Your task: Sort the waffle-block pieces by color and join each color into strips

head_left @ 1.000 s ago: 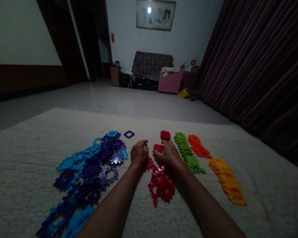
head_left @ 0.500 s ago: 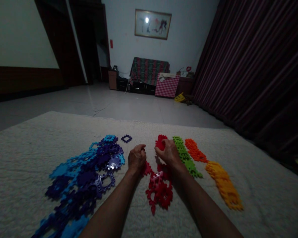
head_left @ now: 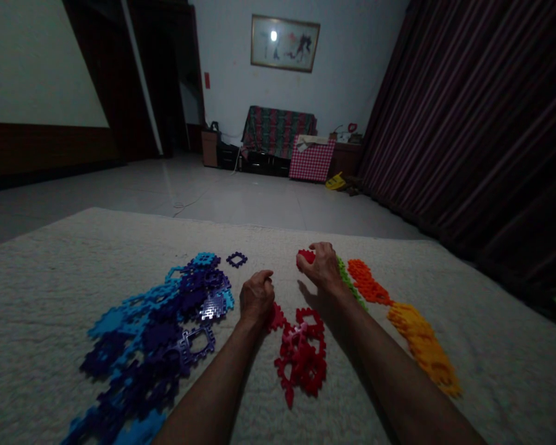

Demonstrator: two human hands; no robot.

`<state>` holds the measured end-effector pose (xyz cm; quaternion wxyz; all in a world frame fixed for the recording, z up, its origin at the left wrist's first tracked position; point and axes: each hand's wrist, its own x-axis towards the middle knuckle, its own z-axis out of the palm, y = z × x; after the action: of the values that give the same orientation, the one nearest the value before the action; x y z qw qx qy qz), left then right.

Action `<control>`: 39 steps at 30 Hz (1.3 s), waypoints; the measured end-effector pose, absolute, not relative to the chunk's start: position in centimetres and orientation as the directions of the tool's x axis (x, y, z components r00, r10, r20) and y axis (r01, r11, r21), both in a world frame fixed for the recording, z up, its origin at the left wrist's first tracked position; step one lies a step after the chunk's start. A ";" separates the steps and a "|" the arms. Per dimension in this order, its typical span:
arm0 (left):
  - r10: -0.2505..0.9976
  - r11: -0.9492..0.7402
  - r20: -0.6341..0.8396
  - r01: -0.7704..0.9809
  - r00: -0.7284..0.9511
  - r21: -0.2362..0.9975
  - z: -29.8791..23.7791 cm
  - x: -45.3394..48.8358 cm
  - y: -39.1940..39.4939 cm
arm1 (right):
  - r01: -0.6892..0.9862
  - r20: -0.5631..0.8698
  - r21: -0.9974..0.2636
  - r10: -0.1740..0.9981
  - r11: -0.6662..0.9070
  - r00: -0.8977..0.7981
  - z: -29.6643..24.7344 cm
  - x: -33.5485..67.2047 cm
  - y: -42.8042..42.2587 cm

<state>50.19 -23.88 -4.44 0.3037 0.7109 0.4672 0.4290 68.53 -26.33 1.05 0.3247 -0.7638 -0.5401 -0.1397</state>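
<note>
My right hand [head_left: 323, 267] has its thumb and fingers closed round a red interlocking tile [head_left: 307, 255] at the far end of the mat's middle. Just right of it, a green row of tiles [head_left: 349, 283] is partly covered by that hand. My left hand [head_left: 257, 296] rests lower on the mat, fingers curled inward; whatever they may hold is hidden. Close against its right side lies a red tile [head_left: 275, 317]. Between my forearms sits a loose heap of red tiles [head_left: 306, 358], some with open frames.
Blue and purple tiles [head_left: 162, 334] spread across the left of the cream mat [head_left: 50, 272]. A dark square frame [head_left: 236, 259] lies apart from them. Orange tiles [head_left: 367, 281] and yellow tiles [head_left: 424, 343] form rows on the right. Beyond is a tiled floor [head_left: 254, 198].
My right hand has moved away and slightly right with the red tile, now over part of the green row. The red heap shows more fully. My left hand has barely moved.
</note>
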 end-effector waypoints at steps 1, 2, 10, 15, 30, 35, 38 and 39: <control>0.927 -0.374 0.326 0.395 0.185 0.839 -4.4 50.2 -23.8 | 0.924 0.570 -0.356 0.751 -0.139 0.333 1.1 68.2 -27.0; 0.932 -0.363 0.321 0.384 0.171 0.849 -4.4 50.2 -23.8 | 0.922 0.550 -0.378 0.783 -0.077 0.291 1.0 67.7 -27.8; 0.993 -0.118 0.117 0.126 0.015 0.985 -4.2 50.1 -23.0 | 0.890 0.267 -0.452 0.961 0.056 0.075 -0.6 60.2 -34.9; 0.996 -0.094 0.094 0.067 0.002 0.993 -3.9 50.2 -23.0 | 0.954 0.227 -0.301 0.971 -0.006 0.077 -0.2 57.4 -36.0; 0.999 -0.041 0.043 0.092 -0.025 0.995 -2.8 50.2 -23.4 | 0.937 0.305 -0.349 0.942 -0.026 0.140 -1.1 57.7 -35.6; 0.997 -0.072 0.073 0.067 -0.027 0.995 -3.9 50.4 -22.9 | 0.883 0.320 -0.470 0.933 0.007 0.163 -1.2 58.5 -35.3; 0.995 -0.089 0.091 0.045 -0.043 0.995 -4.4 50.5 -22.7 | 0.866 0.365 -0.500 0.914 0.030 0.179 -0.9 59.8 -34.8; 0.995 -0.090 0.092 0.044 -0.042 0.995 -4.4 50.5 -22.7 | 0.871 0.397 -0.491 0.898 0.034 0.188 -0.8 60.4 -34.7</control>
<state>50.50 -22.75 -4.41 0.4552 0.5215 0.4979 0.5225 60.39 -34.66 -0.82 0.3342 -0.6946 -0.6367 0.0207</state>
